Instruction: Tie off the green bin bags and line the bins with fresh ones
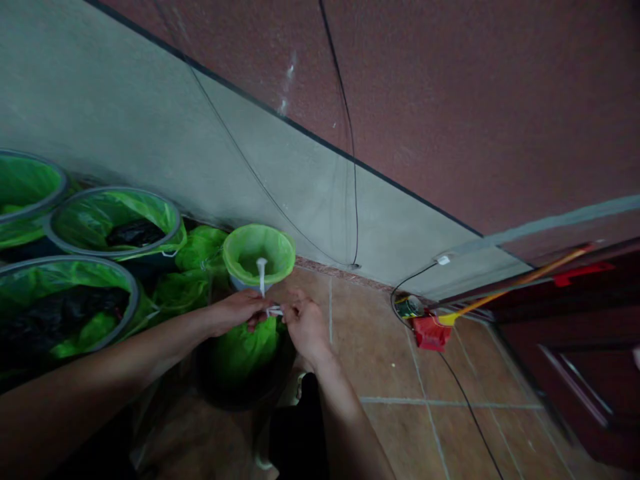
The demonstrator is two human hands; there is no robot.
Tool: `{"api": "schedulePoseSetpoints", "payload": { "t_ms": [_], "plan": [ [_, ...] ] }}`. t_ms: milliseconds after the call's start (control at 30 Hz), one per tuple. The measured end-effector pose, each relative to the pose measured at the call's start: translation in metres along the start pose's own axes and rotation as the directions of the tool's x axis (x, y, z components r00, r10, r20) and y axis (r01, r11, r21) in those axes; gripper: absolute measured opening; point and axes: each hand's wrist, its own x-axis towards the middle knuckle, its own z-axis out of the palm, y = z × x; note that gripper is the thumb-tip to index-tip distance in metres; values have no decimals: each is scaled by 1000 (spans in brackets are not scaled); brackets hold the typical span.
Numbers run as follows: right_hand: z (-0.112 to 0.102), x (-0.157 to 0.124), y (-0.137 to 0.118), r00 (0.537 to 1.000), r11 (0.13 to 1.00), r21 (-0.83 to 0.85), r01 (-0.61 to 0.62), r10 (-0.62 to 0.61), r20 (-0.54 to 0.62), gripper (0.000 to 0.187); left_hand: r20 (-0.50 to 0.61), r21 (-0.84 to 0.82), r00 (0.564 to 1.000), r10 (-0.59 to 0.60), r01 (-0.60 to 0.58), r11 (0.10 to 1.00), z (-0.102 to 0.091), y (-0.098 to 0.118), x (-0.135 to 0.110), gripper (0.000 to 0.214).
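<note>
Both of my hands meet over a dark bin (213,390), in front of my legs. My left hand (239,312) pinches a white drawstring (274,311) from the left side. On the right, my right hand (306,325) has its fingers closed on the same string. A loose white end of it sticks up above my left fingers. Below the string, a green plastic bag (245,353) sits in the dark bin, its top gathered under my hands. Just beyond stands a small bin (285,252) lined with green plastic.
Large grey-rimmed bins (135,300) with green liners and some black bags stand at left along the wall. Green bags (183,290) lie beside them. A red dustpan (431,333), a yellow-and-orange handled broom (510,283) and a black cable (470,403) are at right, near a dark door (575,333).
</note>
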Motion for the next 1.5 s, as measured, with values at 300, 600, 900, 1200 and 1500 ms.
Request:
{"api": "schedulePoseSetpoints", "payload": {
  "t_ms": [300, 600, 900, 1200, 1500],
  "plan": [
    [-12, -7, -8, 872, 990, 108, -93, 29, 489, 17, 51, 171, 975, 215, -221, 960, -7, 9, 1, 11],
    [-7, -2, 6, 982, 993, -77, 89, -75, 172, 8, 346, 590, 785, 514, -608, 531, -13, 16, -12, 19],
    [1, 3, 4, 940, 996, -16, 87, -77, 333, 24, 476, 789, 570, 670, -612, -40, -7, 0, -16, 26],
    [-3, 5, 5, 909, 983, 154, -100, 27, 415, 11, 371, 887, 534, 760, -445, -121, -5, -1, -17, 27],
    [0, 3, -3, 1000, 939, -343, 13, -5, 23, 13, 344, 887, 663, 664, -462, 1, -12, 1, -15, 28]
  ]
}}
